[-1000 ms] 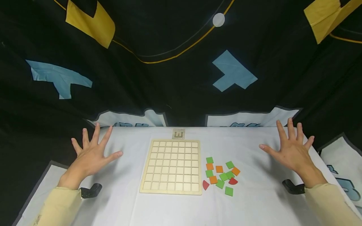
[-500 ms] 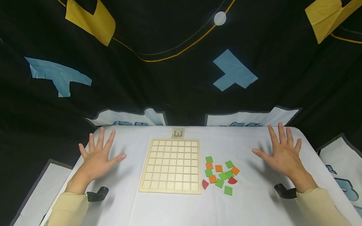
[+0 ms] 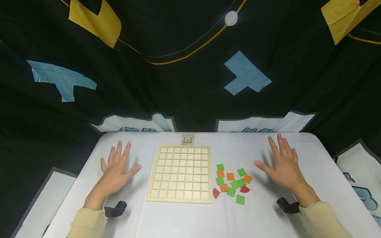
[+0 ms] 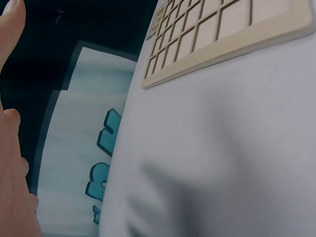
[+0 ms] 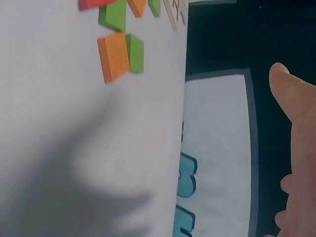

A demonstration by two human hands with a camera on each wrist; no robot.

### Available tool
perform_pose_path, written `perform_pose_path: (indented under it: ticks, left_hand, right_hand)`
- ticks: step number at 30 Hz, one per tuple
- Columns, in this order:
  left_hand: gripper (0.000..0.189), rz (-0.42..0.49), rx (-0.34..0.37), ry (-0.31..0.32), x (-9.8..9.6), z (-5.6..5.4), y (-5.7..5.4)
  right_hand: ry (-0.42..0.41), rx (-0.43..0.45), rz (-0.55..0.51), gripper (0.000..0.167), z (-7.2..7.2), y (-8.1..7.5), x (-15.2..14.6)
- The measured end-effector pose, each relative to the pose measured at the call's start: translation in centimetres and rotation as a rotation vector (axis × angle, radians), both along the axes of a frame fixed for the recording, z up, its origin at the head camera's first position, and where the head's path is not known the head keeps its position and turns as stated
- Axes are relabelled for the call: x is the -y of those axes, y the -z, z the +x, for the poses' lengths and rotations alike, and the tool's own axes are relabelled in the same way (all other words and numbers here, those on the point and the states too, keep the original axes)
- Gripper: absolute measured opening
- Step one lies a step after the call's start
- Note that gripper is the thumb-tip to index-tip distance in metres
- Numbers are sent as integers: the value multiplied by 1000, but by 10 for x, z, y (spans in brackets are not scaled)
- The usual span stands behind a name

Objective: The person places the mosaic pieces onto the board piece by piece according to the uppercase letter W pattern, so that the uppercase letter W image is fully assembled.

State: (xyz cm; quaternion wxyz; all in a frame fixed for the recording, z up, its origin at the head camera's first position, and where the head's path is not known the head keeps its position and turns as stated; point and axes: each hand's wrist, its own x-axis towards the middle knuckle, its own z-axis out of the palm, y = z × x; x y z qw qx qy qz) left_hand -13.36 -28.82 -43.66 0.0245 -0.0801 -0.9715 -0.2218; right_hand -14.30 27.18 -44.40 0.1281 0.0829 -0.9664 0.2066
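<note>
In the head view a pale wooden grid board [image 3: 180, 174] lies flat on the white-covered table. Scattered just right of it are several green square tiles [image 3: 240, 199], several orange square tiles [image 3: 230, 177] and two red quarter-round pieces [image 3: 216, 193]. My left hand [image 3: 115, 174] hovers left of the board with fingers spread, its shadow falling on the cloth. Right of the tiles, my right hand [image 3: 282, 167] is held above the table, fingers extended and thumb out. Both hands hold nothing and touch none of the pieces.
A small square piece with a dark E-like mark [image 3: 188, 139] lies behind the board. The white tablecloth [image 3: 178, 221] reaches to a black curtain [image 3: 190, 92] at the back. Each wrist wears a black camera mount, such as the left mount [image 3: 116, 209].
Both hands have moved inward, the left one rightward toward the board and the right one leftward toward the tiles. They are also a little nearer the front. The board and pieces lie as before.
</note>
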Motion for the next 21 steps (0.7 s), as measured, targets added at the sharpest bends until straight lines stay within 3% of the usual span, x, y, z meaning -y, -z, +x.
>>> perform_pose_path:
  ticks: [9,21]
  left_hand:
    - [89,72,58,17,-14,7,17]
    - [86,164,70,68,-38,14,43]
  right_hand:
    - [-46,13,-67,95,-2,9,20]
    - [-100,187,-177,78,-10,23,56]
